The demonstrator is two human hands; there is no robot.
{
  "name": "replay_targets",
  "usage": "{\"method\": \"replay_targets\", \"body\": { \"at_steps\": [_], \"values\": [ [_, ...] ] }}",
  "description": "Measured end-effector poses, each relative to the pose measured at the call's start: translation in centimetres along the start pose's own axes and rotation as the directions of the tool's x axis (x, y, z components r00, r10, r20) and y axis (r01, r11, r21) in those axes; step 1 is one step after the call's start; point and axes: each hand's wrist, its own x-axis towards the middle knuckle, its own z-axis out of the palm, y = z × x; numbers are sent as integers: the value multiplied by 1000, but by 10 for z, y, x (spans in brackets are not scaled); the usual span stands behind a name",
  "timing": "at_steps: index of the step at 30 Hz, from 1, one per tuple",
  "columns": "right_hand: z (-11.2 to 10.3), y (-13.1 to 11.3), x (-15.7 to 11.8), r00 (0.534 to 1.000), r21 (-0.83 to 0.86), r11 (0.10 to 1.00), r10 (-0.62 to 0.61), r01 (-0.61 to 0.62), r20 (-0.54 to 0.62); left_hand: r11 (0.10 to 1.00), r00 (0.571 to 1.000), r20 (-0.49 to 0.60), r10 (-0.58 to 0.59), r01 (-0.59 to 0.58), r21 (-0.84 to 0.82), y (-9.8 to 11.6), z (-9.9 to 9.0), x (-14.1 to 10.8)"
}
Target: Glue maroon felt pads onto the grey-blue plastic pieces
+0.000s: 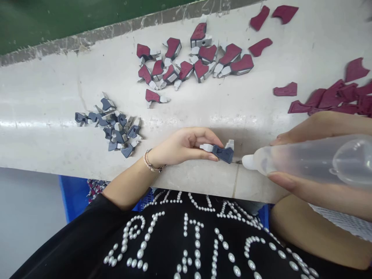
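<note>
Here, left hand (181, 146) pinching matte navy piece (222, 153), right hand (316, 126) gripping translucent bottle (308, 161)

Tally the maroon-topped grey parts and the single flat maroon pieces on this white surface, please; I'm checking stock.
Maroon-topped grey parts: 12
Single flat maroon pieces: 5
Total: 17
The overlapping maroon heap is left out, as it can't be counted.

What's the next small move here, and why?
Probably bring the white nozzle of the squeeze bottle in the right hand up to the grey-blue part in the left hand: the nozzle points at it, with a small gap left.
</note>
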Motion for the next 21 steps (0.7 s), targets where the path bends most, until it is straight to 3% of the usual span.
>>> {"method": "replay_targets", "body": {
  "at_steps": [7,17,21],
  "values": [
    [2,2,-3,998,37,998,56,-54,-40,1000,1000,18,25,-25,16,-2,-1,0],
    [2,3,-2,984,-77,990,108,-120,-144,999,999,39,15,-16,46,1,1,-2],
    [5,3,0,988,-60,993,95,-103,-120,996,999,49,4,-8,84,4,0,-2]
  ]
}}
